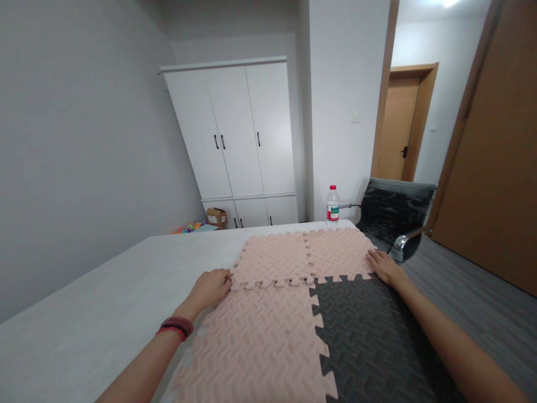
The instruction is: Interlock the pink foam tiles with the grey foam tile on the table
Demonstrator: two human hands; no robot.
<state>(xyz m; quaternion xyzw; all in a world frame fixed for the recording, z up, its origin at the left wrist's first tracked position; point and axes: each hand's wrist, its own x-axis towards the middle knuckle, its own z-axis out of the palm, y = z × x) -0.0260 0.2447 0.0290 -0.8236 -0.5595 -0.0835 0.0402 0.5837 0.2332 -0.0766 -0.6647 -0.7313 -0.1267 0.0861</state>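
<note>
Interlocking foam floor tiles lie on a white-covered surface (109, 285). Two pink tiles are at the far side: a far left tile (274, 254) and a far right tile (339, 249). Nearer me are a larger-looking pink tile (260, 336) and a black tile (369, 330). Their toothed edges meet in the middle. My left hand (213, 285), with red bands at the wrist, has bent fingers closed at the left edge of the far left pink tile. My right hand (384, 266) rests with outstretched fingers on the far right tile's outer edge; its thumb is hidden.
A water bottle (333, 207) with a red cap stands at the far edge of the surface. Beyond are a black chair (396, 210) on the right, a white cabinet (235, 129), and a cardboard box (217, 217). Grey floor (474, 280) shows at right, beside a brown door (495, 145).
</note>
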